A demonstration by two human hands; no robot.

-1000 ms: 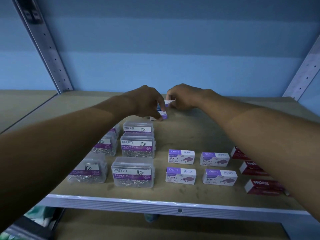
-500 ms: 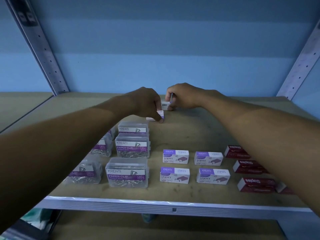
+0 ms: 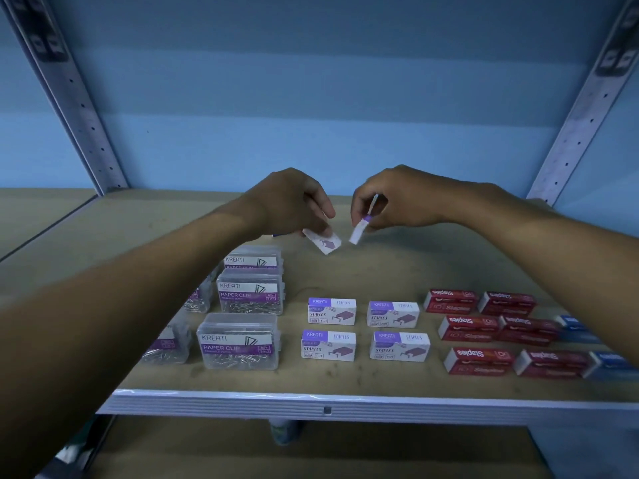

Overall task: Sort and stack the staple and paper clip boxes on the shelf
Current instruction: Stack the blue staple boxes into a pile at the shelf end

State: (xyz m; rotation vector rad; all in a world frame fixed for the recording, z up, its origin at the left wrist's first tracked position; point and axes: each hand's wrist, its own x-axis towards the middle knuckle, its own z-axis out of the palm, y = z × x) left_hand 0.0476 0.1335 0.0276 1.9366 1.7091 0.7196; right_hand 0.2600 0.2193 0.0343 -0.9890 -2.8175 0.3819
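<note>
A tan wooden shelf board (image 3: 397, 271) with a pale metal front lip fills the view, a blue wall behind it and perforated grey uprights (image 3: 86, 126) at both far corners. The left forearm covers part of the clear plastic paper clip boxes with purple labels (image 3: 242, 340) at near left, so their count is unclear. At near centre four white-and-purple staple boxes (image 3: 330, 311) lie flat in a two-by-two block, gaps between them. To the right are red staple boxes (image 3: 477, 361) in rows, then blue boxes (image 3: 608, 366) half hidden by the right forearm. Far centre, the left hand (image 3: 290, 202) pinches a tilted white-and-purple staple box (image 3: 325, 242) by its upper end, and the right hand (image 3: 401, 198) grips another white-and-purple box (image 3: 361, 226) edge-on (both blurred). The two held boxes are near each other but apart, above bare board that stays open toward the back wall.
</note>
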